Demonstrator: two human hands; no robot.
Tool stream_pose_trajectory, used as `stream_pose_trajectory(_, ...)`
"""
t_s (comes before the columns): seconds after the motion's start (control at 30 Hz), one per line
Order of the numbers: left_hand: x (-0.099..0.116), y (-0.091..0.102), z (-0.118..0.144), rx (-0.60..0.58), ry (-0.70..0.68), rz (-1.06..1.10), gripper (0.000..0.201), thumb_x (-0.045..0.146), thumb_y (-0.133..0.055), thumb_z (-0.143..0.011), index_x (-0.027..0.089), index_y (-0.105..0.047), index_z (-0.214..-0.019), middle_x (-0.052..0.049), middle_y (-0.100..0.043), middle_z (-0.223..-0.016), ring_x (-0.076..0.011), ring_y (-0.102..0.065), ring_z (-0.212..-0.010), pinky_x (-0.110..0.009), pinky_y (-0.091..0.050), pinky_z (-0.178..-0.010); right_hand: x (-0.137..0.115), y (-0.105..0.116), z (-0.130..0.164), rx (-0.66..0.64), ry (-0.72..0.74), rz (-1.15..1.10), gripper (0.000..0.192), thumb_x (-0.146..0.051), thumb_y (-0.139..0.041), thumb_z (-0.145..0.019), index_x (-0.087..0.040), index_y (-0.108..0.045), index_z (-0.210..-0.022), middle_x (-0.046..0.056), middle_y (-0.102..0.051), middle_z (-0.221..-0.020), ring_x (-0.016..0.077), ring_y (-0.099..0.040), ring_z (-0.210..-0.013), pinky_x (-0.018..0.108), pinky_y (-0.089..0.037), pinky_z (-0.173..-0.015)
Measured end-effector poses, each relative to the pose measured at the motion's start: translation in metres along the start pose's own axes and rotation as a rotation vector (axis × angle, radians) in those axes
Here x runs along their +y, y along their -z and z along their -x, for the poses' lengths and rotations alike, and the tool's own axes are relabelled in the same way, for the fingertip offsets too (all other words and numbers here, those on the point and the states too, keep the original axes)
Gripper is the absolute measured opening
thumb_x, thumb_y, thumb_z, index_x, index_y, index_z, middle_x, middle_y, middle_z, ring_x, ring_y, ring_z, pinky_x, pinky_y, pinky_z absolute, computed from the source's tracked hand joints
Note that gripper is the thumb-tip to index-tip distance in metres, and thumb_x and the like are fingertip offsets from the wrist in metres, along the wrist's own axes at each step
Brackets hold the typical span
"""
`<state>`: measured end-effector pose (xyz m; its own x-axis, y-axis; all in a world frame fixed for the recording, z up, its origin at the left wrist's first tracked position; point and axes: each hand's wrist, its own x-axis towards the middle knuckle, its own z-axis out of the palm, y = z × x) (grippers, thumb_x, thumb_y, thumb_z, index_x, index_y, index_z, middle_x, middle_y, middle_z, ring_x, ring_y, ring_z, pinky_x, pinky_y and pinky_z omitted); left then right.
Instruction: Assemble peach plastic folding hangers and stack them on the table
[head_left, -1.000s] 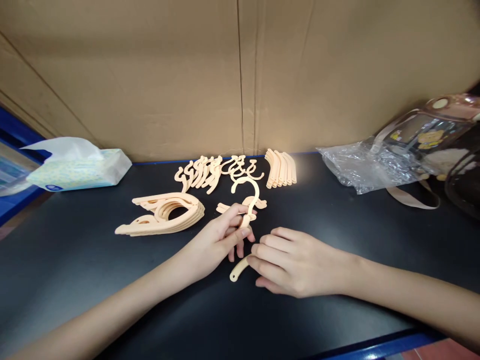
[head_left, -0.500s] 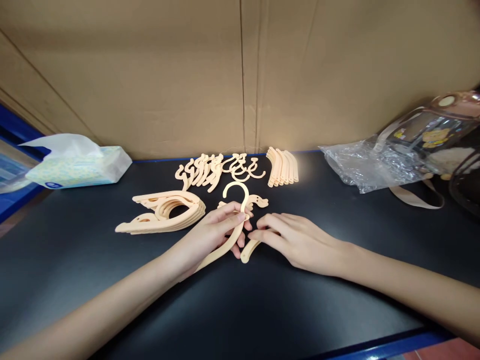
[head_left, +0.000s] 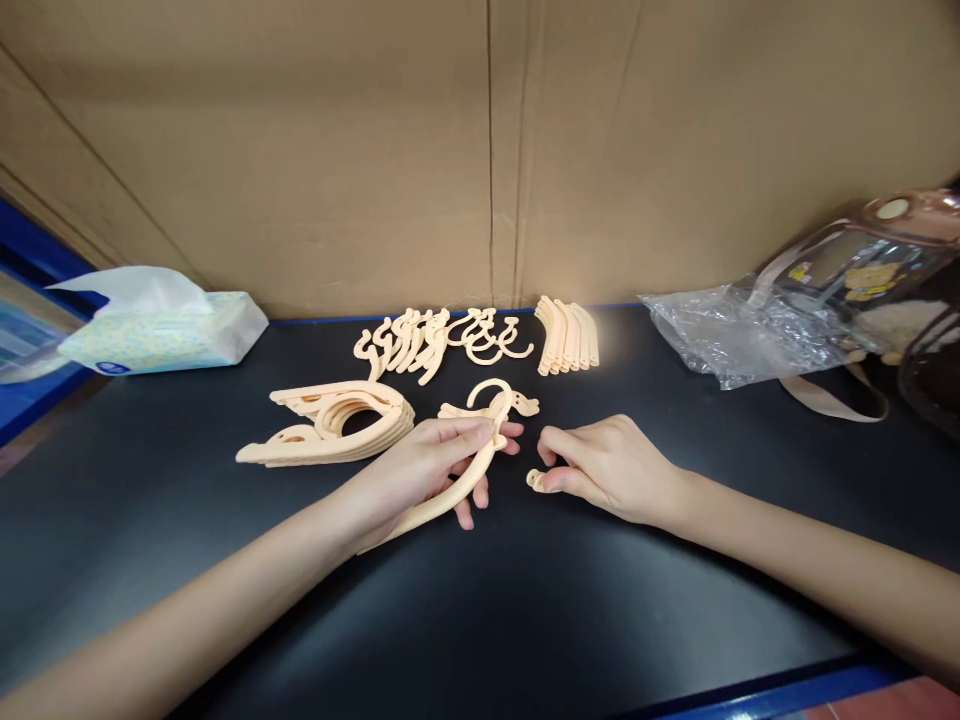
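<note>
L hand [head_left: 427,470] still gripping hook+arm piece [head_left: 471,468], R hand [head_left: 604,465] w/ curved arm [head_left: 535,480] now pulled off to 3 o'clock, parts unjoined

Hanger parts all pale peach: hook piece [head_left: 491,400], curved arm [head_left: 442,503], stack of bodies [head_left: 330,425], pile of hooks [head_left: 442,340], row of arms [head_left: 568,335]. Black tabletop [head_left: 187,560], blue edge. Plain brown cardboard [head_left: 375,150]. Tissue pack [head_left: 161,335] white with speckled pastel print. Clear plastic bag [head_left: 739,335].
</note>
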<state>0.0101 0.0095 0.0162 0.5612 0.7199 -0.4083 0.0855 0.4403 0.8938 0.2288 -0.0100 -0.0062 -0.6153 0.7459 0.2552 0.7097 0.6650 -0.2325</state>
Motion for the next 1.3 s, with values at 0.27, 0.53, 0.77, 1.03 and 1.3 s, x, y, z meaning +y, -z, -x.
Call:
stream_pose_trajectory(0.27, 0.0012, -0.0010, 0.0011, -0.030, 0.005, -0.009, 0.033, 0.035, -0.055, -0.090, 0.016, -0.064, -0.115, 0.001, -0.054, -0.060, -0.0092, -0.053, -0.055, -0.017, -0.051, -0.044, -0.0018, -0.0056, -0.0002, 0.089, 0.061, 0.100, 0.036, -0.037, -0.035, -0.097, -0.017, -0.055, -0.074, -0.001, -0.062, -0.061, 0.0099, -0.056, -0.051, 0.025, -0.023, -0.048)
stream_pose_trajectory(0.53, 0.0025, -0.0008, 0.0025, -0.076, 0.002, -0.079, 0.035, 0.036, -0.055, -0.089, 0.017, -0.063, -0.118, 0.001, -0.056, -0.063, -0.0095, -0.056, -0.057, -0.017, -0.052, -0.048, -0.0032, -0.0076, -0.0001, 0.225, 0.134, 0.197, 0.037, -0.037, -0.042, -0.095, -0.017, -0.059, -0.069, -0.002, -0.058, -0.059, 0.0085, -0.052, -0.053, 0.025, -0.027, -0.051)
stream_pose_trajectory(0.77, 0.0025, -0.0019, 0.0004, -0.069, 0.008, -0.099, 0.034, 0.033, -0.057, -0.088, 0.017, -0.063, -0.117, -0.001, -0.057, -0.065, -0.0111, -0.057, -0.059, -0.016, -0.051, -0.044, -0.0052, -0.0094, 0.0006, 0.258, 0.087, 0.263, 0.037, -0.038, -0.044, -0.093, -0.016, -0.060, -0.068, 0.000, -0.059, -0.061, 0.0095, -0.052, -0.055, 0.025, -0.030, -0.053)
stream_pose_trajectory(1.03, 0.0017, -0.0015, 0.0003, -0.061, 0.030, -0.118, 0.033, 0.032, -0.060, -0.086, 0.017, -0.064, -0.115, -0.002, -0.061, -0.068, -0.0110, -0.058, -0.060, -0.017, -0.052, -0.047, -0.0074, -0.0087, 0.0002, 0.287, 0.053, 0.274, 0.036, -0.040, -0.048, -0.090, -0.017, -0.060, -0.065, -0.001, -0.058, -0.059, 0.0102, -0.052, -0.054, 0.025, -0.031, -0.052)
stream_pose_trajectory(1.3, 0.0006, -0.0038, -0.0016, -0.075, 0.004, -0.164, 0.033, 0.033, -0.062, -0.084, 0.016, -0.065, -0.113, -0.001, -0.062, -0.065, -0.0131, -0.061, -0.063, -0.021, -0.055, -0.050, -0.0066, -0.0089, -0.0010, 0.312, 0.059, 0.334, 0.033, -0.038, -0.048, -0.089, -0.016, -0.060, -0.067, 0.000, -0.059, -0.062, 0.0114, -0.053, -0.058, 0.026, -0.033, -0.055)
